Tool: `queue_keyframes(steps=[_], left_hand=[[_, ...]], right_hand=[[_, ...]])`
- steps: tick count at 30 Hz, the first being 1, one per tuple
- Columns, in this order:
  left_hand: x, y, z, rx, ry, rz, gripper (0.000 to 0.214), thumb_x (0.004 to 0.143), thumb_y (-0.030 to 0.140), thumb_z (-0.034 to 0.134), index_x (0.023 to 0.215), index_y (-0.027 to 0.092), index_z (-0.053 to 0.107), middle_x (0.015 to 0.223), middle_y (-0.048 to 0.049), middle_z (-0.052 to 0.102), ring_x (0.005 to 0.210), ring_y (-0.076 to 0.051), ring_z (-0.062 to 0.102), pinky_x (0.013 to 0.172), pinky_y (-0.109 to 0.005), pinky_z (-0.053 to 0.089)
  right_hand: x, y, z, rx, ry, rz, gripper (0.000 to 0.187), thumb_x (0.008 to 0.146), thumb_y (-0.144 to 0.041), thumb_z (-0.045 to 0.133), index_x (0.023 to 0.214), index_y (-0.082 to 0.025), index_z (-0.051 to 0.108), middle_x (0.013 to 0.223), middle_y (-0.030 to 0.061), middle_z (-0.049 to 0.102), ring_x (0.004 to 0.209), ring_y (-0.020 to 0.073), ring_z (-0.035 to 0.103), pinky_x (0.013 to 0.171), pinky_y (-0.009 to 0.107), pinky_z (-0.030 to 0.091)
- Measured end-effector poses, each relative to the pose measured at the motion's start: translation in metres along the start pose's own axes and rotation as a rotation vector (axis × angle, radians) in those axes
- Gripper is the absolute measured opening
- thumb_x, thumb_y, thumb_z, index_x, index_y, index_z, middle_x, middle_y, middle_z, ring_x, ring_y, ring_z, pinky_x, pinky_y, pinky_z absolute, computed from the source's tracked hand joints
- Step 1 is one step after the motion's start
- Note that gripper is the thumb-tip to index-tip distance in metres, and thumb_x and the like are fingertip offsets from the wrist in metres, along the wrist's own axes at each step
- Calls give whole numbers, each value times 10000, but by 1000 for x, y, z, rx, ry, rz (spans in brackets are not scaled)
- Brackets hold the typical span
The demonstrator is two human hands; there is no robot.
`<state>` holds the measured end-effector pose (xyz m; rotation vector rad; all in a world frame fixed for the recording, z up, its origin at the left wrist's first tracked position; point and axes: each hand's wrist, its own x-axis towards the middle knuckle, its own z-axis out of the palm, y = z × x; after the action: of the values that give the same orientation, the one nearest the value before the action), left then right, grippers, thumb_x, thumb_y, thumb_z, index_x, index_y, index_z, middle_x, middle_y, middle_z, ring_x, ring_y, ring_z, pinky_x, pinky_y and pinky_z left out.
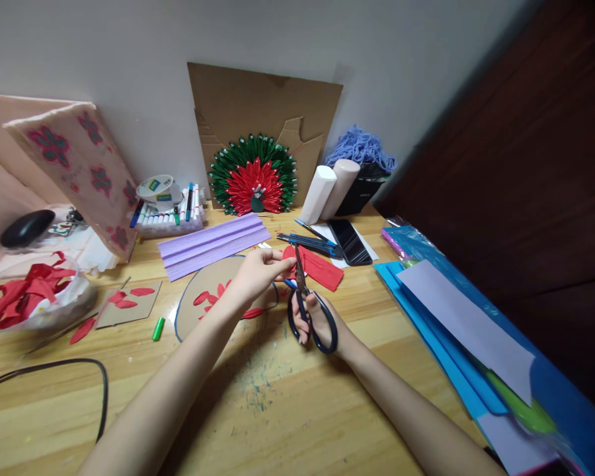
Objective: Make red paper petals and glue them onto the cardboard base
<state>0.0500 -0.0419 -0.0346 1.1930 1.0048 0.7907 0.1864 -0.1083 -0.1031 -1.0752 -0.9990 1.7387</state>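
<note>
Wooden tabletop [258, 430]: centrally, right fingers [302, 325] grip scissors [301, 281], long axis near-to-far, tips pointing far, slightly left; left fingers [279, 266] pinch red paper [288, 252]. Left bowl [85, 296] holds red strips [30, 294]; far-left box [171, 229], markers [157, 216].

A black phone [350, 242] lies on the desk [377, 327]. Behind the phone stand two pale cylinders [318, 195] and a heap of blue yarn [361, 147]. Well left of the phone are markers [164, 217] under a tape roll [159, 190], then a black mouse [28, 229]. Right of it lie blue folders [436, 337].
</note>
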Motion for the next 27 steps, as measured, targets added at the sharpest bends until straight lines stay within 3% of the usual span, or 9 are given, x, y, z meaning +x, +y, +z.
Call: queue_keyframes(steps=[6, 13, 20, 27], left_hand=[[-1, 1, -2, -19, -26, -20, 280, 644, 364, 717, 671, 133, 562, 663, -1, 550, 615, -105, 527, 676, -268, 433], [-2, 2, -2, -19, 7, 7, 306, 649, 379, 697, 583, 161, 493, 586, 38, 465, 563, -91, 475, 654, -264, 425], [1, -2, -1, -20, 16, 16, 284, 662, 373, 691, 603, 156, 518, 609, 15, 513, 592, -108, 513, 655, -266, 444], [1, -2, 0, 30, -23, 8, 246, 669, 359, 692, 667, 139, 582, 672, -19, 577, 623, -119, 539, 646, -257, 439]], right_hand=[[-1, -7, 5, 21, 59, 9, 618, 485, -745, 664, 657, -187, 458, 381, -108, 426, 255, 65, 416, 264, 175, 348], [-6, -9, 4, -110, 93, -43, 548, 651, -736, 540, 692, -196, 456, 408, -102, 406, 275, 67, 410, 290, 186, 340], [-8, -6, 3, -222, 57, -101, 707, 572, -873, 412, 725, -183, 451, 423, -87, 413, 324, 71, 427, 359, 194, 358], [-6, 0, 0, -124, 45, -82, 699, 584, -866, 417, 735, -184, 451, 419, -92, 418, 314, 73, 424, 356, 194, 362]])
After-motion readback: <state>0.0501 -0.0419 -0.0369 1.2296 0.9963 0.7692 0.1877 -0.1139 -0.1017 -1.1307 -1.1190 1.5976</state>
